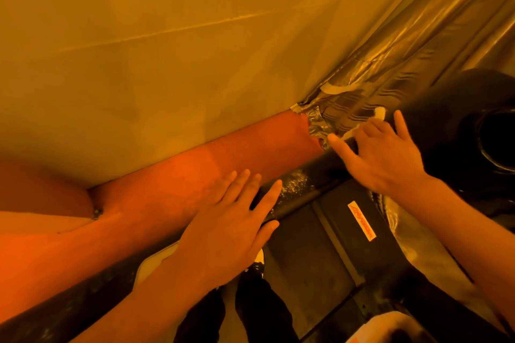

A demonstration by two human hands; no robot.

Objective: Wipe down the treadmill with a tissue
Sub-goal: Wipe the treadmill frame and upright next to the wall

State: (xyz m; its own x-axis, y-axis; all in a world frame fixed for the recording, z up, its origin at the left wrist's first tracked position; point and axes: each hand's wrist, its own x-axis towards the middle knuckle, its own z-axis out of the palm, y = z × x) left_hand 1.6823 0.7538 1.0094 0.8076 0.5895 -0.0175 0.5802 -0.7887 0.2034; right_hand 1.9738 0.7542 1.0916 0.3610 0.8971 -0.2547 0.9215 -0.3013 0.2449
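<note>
The treadmill's dark frame (320, 253), with a red-and-white sticker (361, 220), lies low in the head view, close to the wall. My right hand (381, 156) presses a pale tissue (379, 113) against the treadmill's black part at the right; only scraps of tissue show past the fingers. My left hand (234, 220) lies flat with spread fingers, resting across the orange skirting (156, 192) and the dusty floor strip beside the frame. It holds nothing.
A yellow-lit wall (167, 50) fills the upper view. Crinkled foil sheeting (390, 69) runs up the right corner. A black rounded part with a round hole (496, 136) sits at the far right. Dust specks (295, 184) lie on the floor strip.
</note>
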